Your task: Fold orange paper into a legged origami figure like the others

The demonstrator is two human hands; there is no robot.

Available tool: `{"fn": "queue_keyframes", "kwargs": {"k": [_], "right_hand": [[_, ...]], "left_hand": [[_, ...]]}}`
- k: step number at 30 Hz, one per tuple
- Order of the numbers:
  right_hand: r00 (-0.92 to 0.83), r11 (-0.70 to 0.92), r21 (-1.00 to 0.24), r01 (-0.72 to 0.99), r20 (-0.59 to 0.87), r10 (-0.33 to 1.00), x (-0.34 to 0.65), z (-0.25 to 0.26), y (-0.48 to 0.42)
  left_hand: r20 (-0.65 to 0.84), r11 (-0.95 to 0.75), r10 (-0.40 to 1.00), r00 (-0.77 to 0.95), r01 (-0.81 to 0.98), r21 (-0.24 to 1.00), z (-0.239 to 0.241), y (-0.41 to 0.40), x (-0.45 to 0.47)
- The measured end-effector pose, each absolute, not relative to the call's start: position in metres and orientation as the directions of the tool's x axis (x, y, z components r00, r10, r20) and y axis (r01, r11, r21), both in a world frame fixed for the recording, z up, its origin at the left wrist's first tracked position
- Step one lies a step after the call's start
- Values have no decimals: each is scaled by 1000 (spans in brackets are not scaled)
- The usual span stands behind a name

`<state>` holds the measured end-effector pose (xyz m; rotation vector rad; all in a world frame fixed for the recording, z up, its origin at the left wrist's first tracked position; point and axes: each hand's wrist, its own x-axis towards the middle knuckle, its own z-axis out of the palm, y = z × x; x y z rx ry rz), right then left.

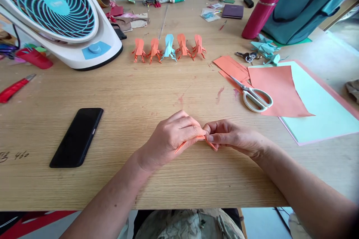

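Observation:
Between my two hands is a small piece of folded orange paper (pixel 201 137), mostly covered by my fingers. My left hand (pixel 179 132) is closed over its left part, and a thin orange edge shows below the fingers. With thumb and fingertips, my right hand (pixel 228 136) pinches its right end, where a narrow strip points down. Both hands meet just above the table near its front edge. Beyond them stands a row of folded paper figures with legs, including an orange one (pixel 182 46) and a blue one (pixel 169 46).
White-handled scissors (pixel 257 99) lie on orange paper sheets (pixel 280 89) at the right, over pale green paper (pixel 322 115). A black phone (pixel 76 138) lies at the left, near a red utility knife (pixel 14 89). A fan (pixel 97 50), pink bottle (pixel 260 15) and teal bag (pixel 305 11) stand farther back.

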<state>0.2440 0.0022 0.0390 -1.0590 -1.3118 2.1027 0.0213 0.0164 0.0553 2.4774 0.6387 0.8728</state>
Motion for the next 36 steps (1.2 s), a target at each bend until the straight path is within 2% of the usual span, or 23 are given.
{"fn": "queue_keyframes", "kwargs": {"k": [7,14,18,24,36], "right_hand": [[-648,-480,-868,127,-439,623,244,41,6],[-715,-476,-849,230,-479,509,247,46,17],[-725,-516,-825,228,-498,476,248,49,22],[-799,-525,-826,206,-452,398,244,51,33],[-835,-591,-784,190,-445,323,244,38,32]], "left_hand": [[352,-766,529,772,256,590,54,21,19],[336,-735,496,801,180,654,56,21,19],[373,-736,510,775,168,656,56,20,21],[388,-698,553,738,155,699,59,20,17],[384,-722,560,734,204,661,52,21,17]]}}
